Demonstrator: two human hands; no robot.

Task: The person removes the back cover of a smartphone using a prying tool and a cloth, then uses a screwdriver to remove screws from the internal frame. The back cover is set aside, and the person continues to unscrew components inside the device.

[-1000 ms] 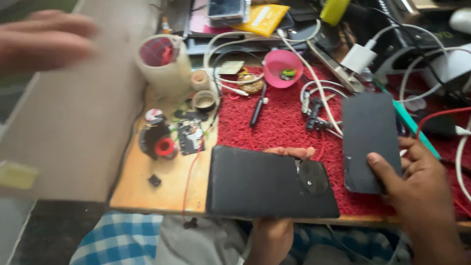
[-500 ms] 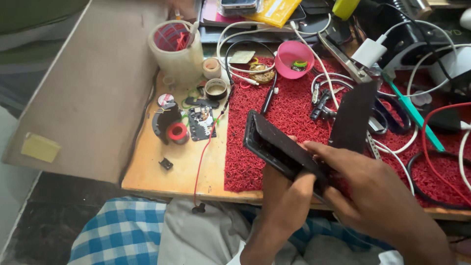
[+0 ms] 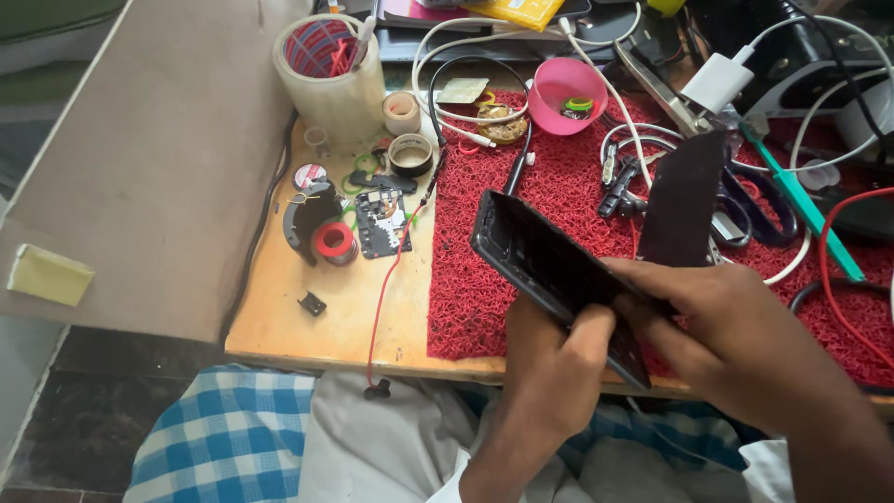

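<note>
A flat black device (image 3: 535, 247), thin like a tablet body, is tilted up on edge above the red mat (image 3: 559, 177). My left hand (image 3: 559, 373) comes up from below and pinches its near edge with the thumb on top. My right hand (image 3: 736, 326) reaches in from the right and clamps the same end from above. A second black panel (image 3: 684, 196) stands upright just behind my right fingers. Whether those fingers hold it is hidden.
On the wooden desk (image 3: 279, 317) to the left lie a small circuit board (image 3: 380, 224), a red spool (image 3: 332, 240), tape rolls (image 3: 411, 154) and a clear tub (image 3: 328, 74). A pink bowl (image 3: 566, 93), white cables (image 3: 447, 116), a white charger (image 3: 719, 82) and blue-handled scissors (image 3: 759, 210) crowd the back.
The black device went from lying flat on the mat to being lifted and tilted on edge. My right hand moved from the separate panel onto the device; the camera moved closer.
</note>
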